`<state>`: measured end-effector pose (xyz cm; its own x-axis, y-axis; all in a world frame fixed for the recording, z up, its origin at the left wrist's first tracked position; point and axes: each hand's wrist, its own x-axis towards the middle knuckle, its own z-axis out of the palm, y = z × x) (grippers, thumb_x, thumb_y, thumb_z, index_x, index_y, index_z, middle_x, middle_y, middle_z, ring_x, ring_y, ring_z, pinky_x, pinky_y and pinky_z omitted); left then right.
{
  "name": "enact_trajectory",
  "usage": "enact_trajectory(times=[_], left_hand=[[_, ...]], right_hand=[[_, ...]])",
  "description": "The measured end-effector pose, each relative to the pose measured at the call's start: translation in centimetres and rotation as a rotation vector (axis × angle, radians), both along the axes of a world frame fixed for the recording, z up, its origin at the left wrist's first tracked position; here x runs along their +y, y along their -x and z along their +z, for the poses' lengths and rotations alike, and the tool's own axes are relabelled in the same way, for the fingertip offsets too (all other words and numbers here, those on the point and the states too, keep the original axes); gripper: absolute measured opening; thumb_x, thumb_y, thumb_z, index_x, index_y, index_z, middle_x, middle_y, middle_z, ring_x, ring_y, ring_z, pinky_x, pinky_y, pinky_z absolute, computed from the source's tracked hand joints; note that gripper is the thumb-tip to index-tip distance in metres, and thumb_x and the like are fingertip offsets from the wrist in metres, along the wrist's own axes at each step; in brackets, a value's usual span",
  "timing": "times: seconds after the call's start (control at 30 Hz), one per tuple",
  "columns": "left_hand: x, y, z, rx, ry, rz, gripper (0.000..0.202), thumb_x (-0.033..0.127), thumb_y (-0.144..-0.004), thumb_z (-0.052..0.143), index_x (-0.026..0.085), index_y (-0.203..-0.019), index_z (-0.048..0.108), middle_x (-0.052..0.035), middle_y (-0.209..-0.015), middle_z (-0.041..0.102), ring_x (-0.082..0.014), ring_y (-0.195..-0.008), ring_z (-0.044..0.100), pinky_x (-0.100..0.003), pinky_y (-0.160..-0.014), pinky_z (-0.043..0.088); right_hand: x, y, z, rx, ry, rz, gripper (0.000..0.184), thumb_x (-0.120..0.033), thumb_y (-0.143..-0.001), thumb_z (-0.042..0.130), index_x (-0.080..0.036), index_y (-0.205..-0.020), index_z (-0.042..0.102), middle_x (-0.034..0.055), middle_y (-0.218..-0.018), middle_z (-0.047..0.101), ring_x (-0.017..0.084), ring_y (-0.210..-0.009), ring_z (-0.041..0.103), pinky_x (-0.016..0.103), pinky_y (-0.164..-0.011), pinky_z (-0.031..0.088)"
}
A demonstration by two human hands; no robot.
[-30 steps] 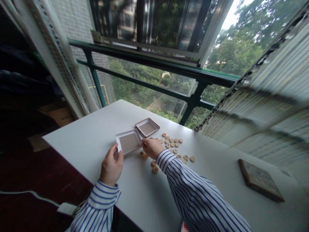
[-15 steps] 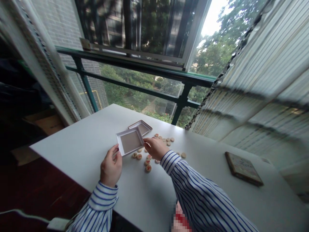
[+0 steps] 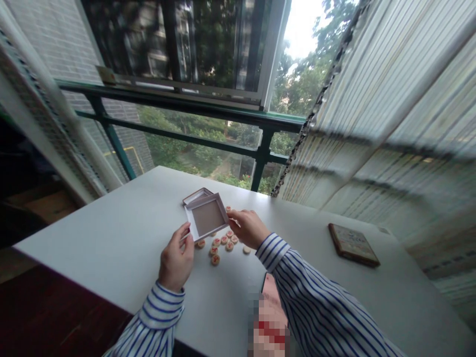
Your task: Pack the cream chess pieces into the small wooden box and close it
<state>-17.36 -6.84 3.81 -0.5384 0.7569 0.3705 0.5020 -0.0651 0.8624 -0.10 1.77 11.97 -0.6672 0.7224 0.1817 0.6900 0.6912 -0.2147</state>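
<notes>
Right now both hands hold one shallow white tray (image 3: 206,216) tilted just above the counter (image 3: 111,248), its brown inside turned towards the camera and holding nothing. The left hand (image 3: 176,258) pinches the near left corner, thumb and fingers (image 3: 185,232) pressed together on the rim. The right hand (image 3: 248,228) grips the right edge in the same way, its fingers (image 3: 235,214) closed on the rim. Round wooden pieces (image 3: 219,245) with red marks lie loose on the counter just beneath and in front of the tray, between the two hands. One or two more show behind its far edge, and the right hand may hide others. None sits in the tray as far as can be seen, so by the look of it every piece is out of the box and nothing has been put into it. A second shallow tray, probably the lid (image 3: 195,195), lies flat just behind the held one, partly hidden by it. Well apart to the right a dark-framed board (image 3: 353,244) rests flat near the striped curtain (image 3: 390,99). Beyond the counter's far edge runs a green railing (image 3: 186,104) with trees outside.
</notes>
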Motion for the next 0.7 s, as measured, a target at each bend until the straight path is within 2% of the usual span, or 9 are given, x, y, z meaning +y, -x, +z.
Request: enact_trajectory(times=[0.2,0.5,0.7], left_hand=[[0.5,-1.5,0.2,0.036,0.019,-0.020,0.038,0.029,-0.081,0.046,0.018,-0.117,0.050,-0.0099,-0.115,0.058,-0.0199,-0.099,0.058,-0.033,-0.086,0.048],[0.9,-4.0,0.7,0.073,0.003,-0.097,0.037,0.027,-0.080,0.045,0.017,-0.115,0.051,-0.0096,-0.116,0.058,-0.0191,-0.099,0.059,-0.032,-0.087,0.048],[1.7,-5.7,0.5,0.077,-0.016,-0.183,0.035,0.027,-0.081,0.044,0.016,-0.114,0.052,-0.0107,-0.121,0.054,-0.0202,-0.103,0.057,-0.035,-0.090,0.046]], right_hand=[[-0.1,-2.0,-0.1,0.007,0.001,-0.036,0.024,-0.026,-0.088,0.039,-0.022,-0.101,0.058,0.0043,-0.089,0.065,0.015,-0.085,0.055,0.025,-0.074,0.033],[-0.3,-5.2,-0.6,0.127,-0.021,-0.050,0.024,-0.025,-0.087,0.040,-0.021,-0.101,0.059,0.0028,-0.088,0.065,0.014,-0.083,0.055,0.022,-0.070,0.035],[-0.4,-7.5,-1.2,0.171,-0.012,-0.111,0.028,-0.026,-0.087,0.041,-0.023,-0.109,0.057,0.0033,-0.095,0.066,0.014,-0.088,0.056,0.024,-0.075,0.038]])
